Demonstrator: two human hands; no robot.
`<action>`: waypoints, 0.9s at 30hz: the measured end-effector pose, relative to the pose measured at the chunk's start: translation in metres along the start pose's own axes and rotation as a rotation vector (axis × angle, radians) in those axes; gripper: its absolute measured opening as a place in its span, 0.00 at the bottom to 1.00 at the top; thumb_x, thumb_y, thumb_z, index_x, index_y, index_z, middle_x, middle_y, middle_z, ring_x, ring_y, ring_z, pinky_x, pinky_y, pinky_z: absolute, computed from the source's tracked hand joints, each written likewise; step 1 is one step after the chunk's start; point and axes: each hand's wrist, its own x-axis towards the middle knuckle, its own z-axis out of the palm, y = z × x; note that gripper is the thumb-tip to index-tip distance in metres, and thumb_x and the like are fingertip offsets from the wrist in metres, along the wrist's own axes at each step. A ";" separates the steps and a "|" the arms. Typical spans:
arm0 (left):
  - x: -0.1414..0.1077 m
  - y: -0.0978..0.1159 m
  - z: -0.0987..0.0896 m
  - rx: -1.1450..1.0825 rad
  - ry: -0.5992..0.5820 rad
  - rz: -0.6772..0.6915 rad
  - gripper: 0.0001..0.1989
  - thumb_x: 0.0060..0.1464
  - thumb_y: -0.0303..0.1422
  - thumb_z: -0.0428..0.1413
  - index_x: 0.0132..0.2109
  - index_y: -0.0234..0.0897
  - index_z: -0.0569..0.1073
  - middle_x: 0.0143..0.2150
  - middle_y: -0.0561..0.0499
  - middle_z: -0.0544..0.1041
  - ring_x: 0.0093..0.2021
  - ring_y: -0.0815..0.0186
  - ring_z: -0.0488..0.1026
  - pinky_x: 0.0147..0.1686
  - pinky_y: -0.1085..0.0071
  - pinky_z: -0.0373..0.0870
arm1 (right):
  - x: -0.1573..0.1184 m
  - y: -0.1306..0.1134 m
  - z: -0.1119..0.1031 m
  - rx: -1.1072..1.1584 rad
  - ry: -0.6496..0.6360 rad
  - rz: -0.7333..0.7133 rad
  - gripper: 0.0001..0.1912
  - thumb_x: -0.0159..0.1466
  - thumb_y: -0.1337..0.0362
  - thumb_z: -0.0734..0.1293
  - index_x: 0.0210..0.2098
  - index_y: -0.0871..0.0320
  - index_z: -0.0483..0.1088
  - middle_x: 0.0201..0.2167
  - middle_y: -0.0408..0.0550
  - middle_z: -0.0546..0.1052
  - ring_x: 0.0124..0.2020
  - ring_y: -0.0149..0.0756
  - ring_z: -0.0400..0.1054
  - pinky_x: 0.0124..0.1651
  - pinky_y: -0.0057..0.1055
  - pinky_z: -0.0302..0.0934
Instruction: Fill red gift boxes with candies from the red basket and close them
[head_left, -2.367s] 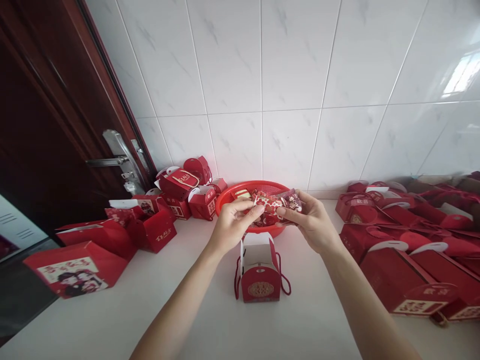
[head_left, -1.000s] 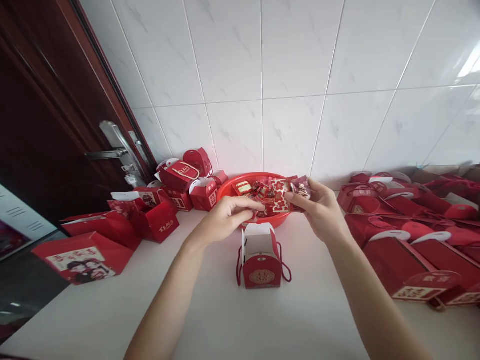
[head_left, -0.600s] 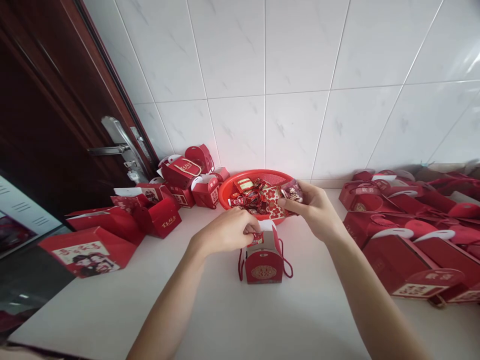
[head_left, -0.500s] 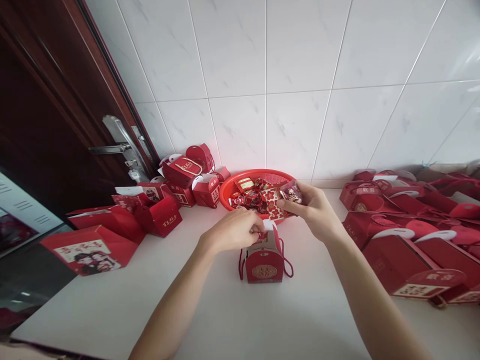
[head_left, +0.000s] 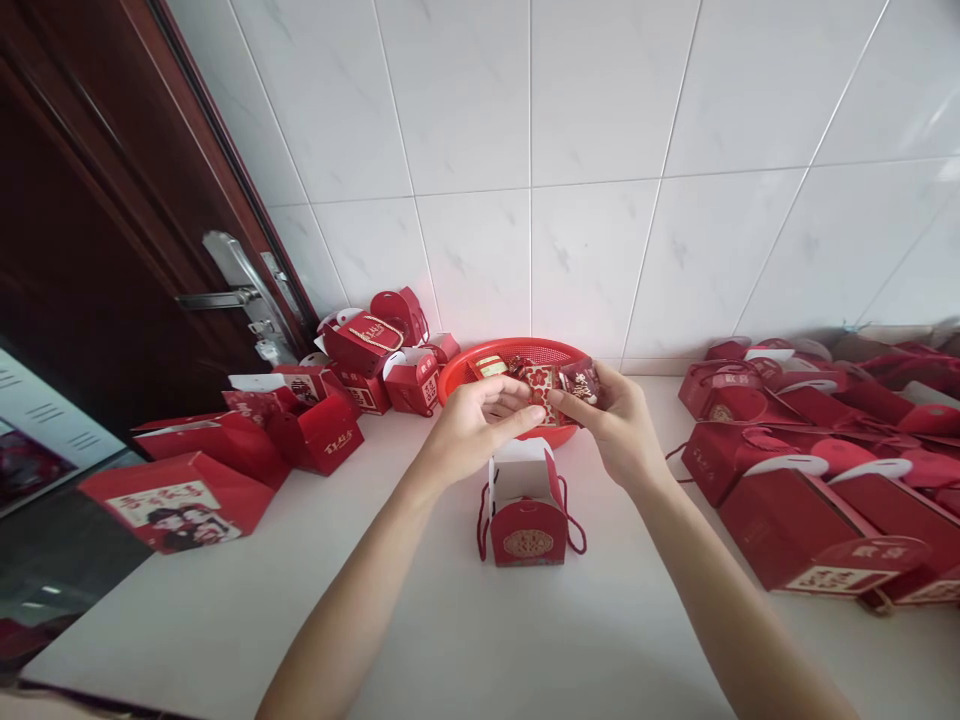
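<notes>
My right hand (head_left: 619, 425) pinches wrapped sweets above the front rim of the basket: a red-and-cream flowered packet (head_left: 537, 382) and a darker red packet (head_left: 579, 382). Close by on the left is my left hand (head_left: 484, 425), curved, with thumb and fingers apart at the flowered packet's edge; whether they touch it I cannot tell. Below both hands a small red gift box (head_left: 529, 535) stands upright on the table, its white-lined flap raised and red cord handles at its sides. Behind the hands lies a red plastic basket (head_left: 457, 370) of wrapped sweets, partly hidden.
Several red gift boxes (head_left: 319, 440) stand at the left, beside a dark door with a metal handle (head_left: 217, 298). Rows of red boxes (head_left: 780, 520) fill the right side. A white tiled wall (head_left: 592, 260) rises behind the white table (head_left: 450, 640).
My left hand has left the gift box and moved up to the packets, its fingers spreading. The flowered packet has moved slightly up, still in my right hand. The box stays put.
</notes>
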 end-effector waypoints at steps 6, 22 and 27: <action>0.006 -0.009 0.008 -0.095 0.087 0.025 0.18 0.51 0.39 0.66 0.46 0.37 0.73 0.39 0.49 0.80 0.38 0.61 0.79 0.41 0.65 0.76 | -0.001 0.002 0.004 0.110 -0.017 0.036 0.18 0.53 0.53 0.78 0.34 0.56 0.74 0.31 0.44 0.77 0.32 0.36 0.70 0.37 0.35 0.68; 0.000 -0.002 -0.039 0.240 -0.223 -0.009 0.15 0.61 0.41 0.55 0.40 0.35 0.80 0.38 0.49 0.81 0.40 0.59 0.76 0.40 0.67 0.70 | 0.003 0.002 -0.004 0.150 -0.093 0.167 0.20 0.50 0.55 0.79 0.36 0.57 0.73 0.32 0.45 0.79 0.34 0.37 0.75 0.42 0.38 0.73; -0.006 0.001 -0.044 0.481 -0.438 -0.068 0.14 0.58 0.40 0.54 0.32 0.35 0.76 0.25 0.55 0.67 0.26 0.70 0.61 0.25 0.73 0.54 | -0.003 0.002 0.003 0.030 -0.315 0.280 0.18 0.49 0.56 0.79 0.33 0.58 0.72 0.28 0.43 0.76 0.30 0.37 0.73 0.35 0.37 0.75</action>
